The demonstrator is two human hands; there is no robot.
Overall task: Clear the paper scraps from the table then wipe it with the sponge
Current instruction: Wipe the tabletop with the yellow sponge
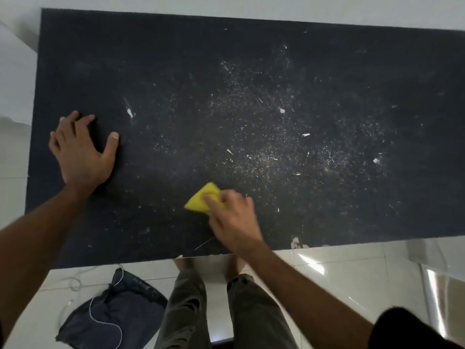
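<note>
A dark table fills most of the view. My right hand presses a yellow sponge onto the table near its front edge, with the fingers over the sponge's right part. My left hand lies flat on the table at the left, fingers spread, holding nothing. Small white paper scraps and fine white specks lie scattered across the middle and right of the table. A longer scrap lies right of my left hand.
The table's front edge has a chipped pale spot at the right. On the white tiled floor below lies a dark cloth with a thin white cord. My legs stand at the table's front edge.
</note>
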